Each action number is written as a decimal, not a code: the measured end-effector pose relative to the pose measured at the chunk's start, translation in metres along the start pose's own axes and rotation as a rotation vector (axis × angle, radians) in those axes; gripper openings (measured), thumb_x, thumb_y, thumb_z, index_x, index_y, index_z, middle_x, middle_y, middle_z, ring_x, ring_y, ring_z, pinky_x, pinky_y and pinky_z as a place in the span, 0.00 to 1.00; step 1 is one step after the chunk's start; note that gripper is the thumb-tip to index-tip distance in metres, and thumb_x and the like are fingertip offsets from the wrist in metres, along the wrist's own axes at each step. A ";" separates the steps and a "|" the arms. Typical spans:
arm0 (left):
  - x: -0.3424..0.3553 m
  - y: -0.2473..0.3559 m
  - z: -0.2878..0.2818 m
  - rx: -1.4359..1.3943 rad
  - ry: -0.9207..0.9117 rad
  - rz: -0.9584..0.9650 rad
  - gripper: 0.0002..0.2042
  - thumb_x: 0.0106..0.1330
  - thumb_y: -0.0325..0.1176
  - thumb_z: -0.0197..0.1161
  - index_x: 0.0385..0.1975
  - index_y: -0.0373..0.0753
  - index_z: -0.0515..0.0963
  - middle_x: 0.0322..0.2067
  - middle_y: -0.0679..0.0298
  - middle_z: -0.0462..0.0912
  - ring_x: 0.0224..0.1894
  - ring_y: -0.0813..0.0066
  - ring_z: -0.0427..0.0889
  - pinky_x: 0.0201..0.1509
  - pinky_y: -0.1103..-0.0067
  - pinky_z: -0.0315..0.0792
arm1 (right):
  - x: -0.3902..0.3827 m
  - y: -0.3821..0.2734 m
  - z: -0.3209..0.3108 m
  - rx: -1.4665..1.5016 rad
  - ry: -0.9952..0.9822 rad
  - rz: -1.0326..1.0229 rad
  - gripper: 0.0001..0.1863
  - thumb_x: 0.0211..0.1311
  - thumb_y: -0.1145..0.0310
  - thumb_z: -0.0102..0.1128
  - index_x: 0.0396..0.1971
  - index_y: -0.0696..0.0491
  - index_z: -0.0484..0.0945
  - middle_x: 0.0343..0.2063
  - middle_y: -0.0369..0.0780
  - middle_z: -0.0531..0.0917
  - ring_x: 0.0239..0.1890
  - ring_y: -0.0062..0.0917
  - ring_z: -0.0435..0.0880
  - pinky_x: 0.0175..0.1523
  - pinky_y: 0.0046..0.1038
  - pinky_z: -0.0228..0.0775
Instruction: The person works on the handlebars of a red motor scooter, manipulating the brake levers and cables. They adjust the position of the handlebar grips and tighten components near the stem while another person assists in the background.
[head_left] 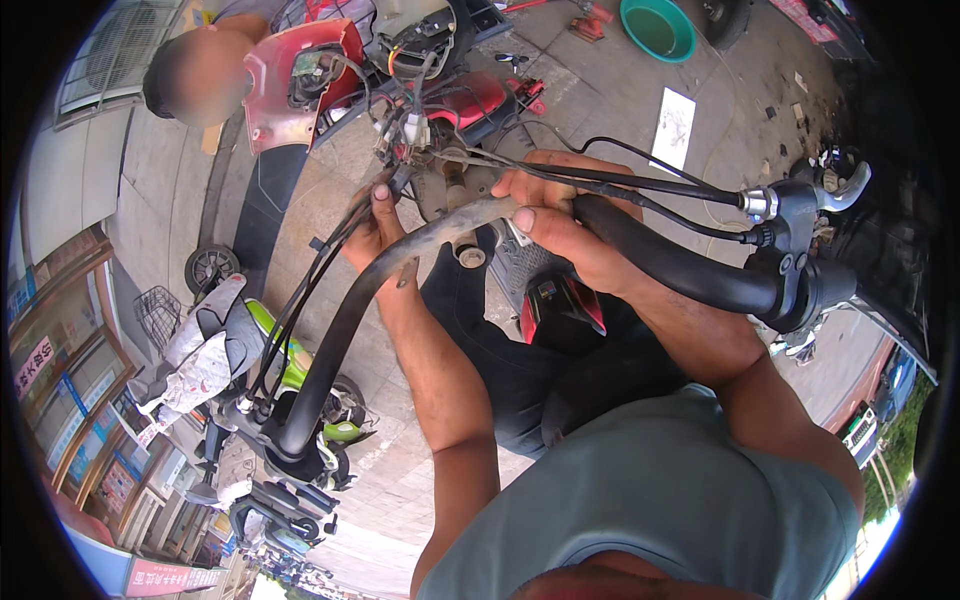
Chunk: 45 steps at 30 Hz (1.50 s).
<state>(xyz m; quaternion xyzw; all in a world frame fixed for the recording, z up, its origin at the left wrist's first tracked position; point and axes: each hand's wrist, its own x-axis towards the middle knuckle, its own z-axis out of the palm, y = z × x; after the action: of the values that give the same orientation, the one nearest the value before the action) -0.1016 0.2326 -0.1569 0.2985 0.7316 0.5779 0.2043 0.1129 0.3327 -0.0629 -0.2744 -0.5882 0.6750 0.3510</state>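
A curved handlebar [440, 232] crosses in front of me, its bare metal middle worn and dirty. Black sleeves cover both ends, and a silver brake lever [852, 188] sticks out at the right end. My right hand [575, 225] is closed round the bar at the inner end of the right sleeve [685, 268], thumb on the near side. Behind the bar, my left hand [378, 232] is closed on black cables [325, 255], thumb pointing up. Loose wires and pale connectors [408, 130] bunch just beyond it. Below the bar's middle shows the steering stem [470, 257].
A red fairing [262, 92] stands beyond the wires, with another person's head [195, 78] beside it. A green basin [658, 30] and a white sheet [675, 128] are on the far pavement. Scooters [290, 345] are parked at left.
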 end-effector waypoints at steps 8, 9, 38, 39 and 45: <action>-0.004 0.000 0.006 0.002 0.044 0.041 0.18 0.74 0.40 0.64 0.40 0.25 0.84 0.32 0.54 0.87 0.33 0.70 0.87 0.40 0.75 0.84 | -0.002 0.014 -0.017 0.117 -0.151 -0.007 0.10 0.61 0.73 0.65 0.40 0.57 0.75 0.36 0.40 0.80 0.39 0.26 0.82 0.61 0.40 0.74; -0.004 0.003 0.005 0.033 0.034 0.046 0.19 0.75 0.41 0.62 0.40 0.24 0.84 0.32 0.53 0.87 0.34 0.69 0.87 0.41 0.74 0.84 | -0.004 0.018 -0.020 0.181 -0.156 0.072 0.14 0.62 0.72 0.64 0.46 0.58 0.75 0.40 0.41 0.81 0.41 0.27 0.83 0.62 0.39 0.73; -0.005 -0.004 -0.007 -0.026 -0.103 -0.083 0.24 0.77 0.45 0.57 0.55 0.25 0.77 0.45 0.48 0.85 0.47 0.61 0.87 0.57 0.64 0.80 | 0.100 0.132 0.022 -0.700 -0.121 -0.452 0.11 0.58 0.69 0.70 0.37 0.54 0.78 0.30 0.43 0.81 0.35 0.41 0.84 0.38 0.40 0.76; -0.005 -0.003 -0.008 -0.024 -0.103 -0.088 0.24 0.78 0.46 0.56 0.55 0.25 0.77 0.45 0.48 0.85 0.47 0.61 0.87 0.57 0.64 0.80 | 0.101 0.133 0.025 -0.742 -0.142 -0.422 0.11 0.59 0.68 0.69 0.37 0.55 0.79 0.31 0.43 0.82 0.37 0.41 0.84 0.39 0.39 0.77; -0.002 0.002 -0.003 -0.100 -0.088 -0.076 0.26 0.77 0.51 0.56 0.52 0.27 0.77 0.41 0.49 0.86 0.43 0.63 0.88 0.54 0.67 0.82 | 0.123 0.117 0.013 -0.840 -0.351 -0.401 0.13 0.60 0.63 0.70 0.41 0.53 0.83 0.36 0.41 0.85 0.40 0.39 0.86 0.42 0.39 0.78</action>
<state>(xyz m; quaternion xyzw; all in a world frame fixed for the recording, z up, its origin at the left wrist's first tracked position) -0.1018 0.2294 -0.1539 0.2854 0.7030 0.5917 0.2727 0.0106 0.4160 -0.1707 -0.1559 -0.9007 0.3348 0.2288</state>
